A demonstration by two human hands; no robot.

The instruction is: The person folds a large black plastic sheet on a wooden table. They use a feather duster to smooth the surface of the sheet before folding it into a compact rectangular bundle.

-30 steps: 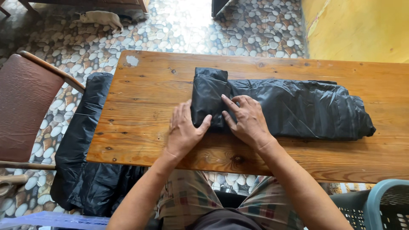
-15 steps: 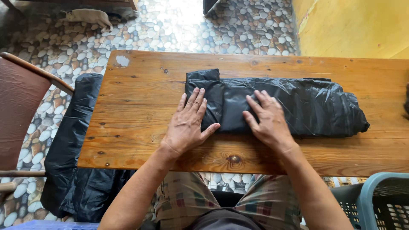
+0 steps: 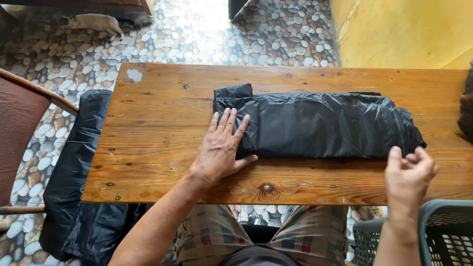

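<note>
Left hand is lying flat, fingers spread, palm down, pressing the left end of the folded black plastic bag against the wooden table; it is gripping nothing. Vs. 0.5 s ago this hand is sitting at approx. the same spot on the bag's left end.

Right hand is now off the bag: earlier it was lying flat on the bag's middle, now it is hovering at the table's near edge, close to the right corner, just below the bag's right end. Fingers are loosely curled, nothing seen in them.

Bag is lying lengthwise across the table's middle-to-right part, parallel to the near edge, a small flap sticking out at its top-left corner. Position looks unchanged.

More black plastic sheeting is hanging off the table's left edge. Grey-green plastic crate is standing by the near right corner, below table level.
</note>
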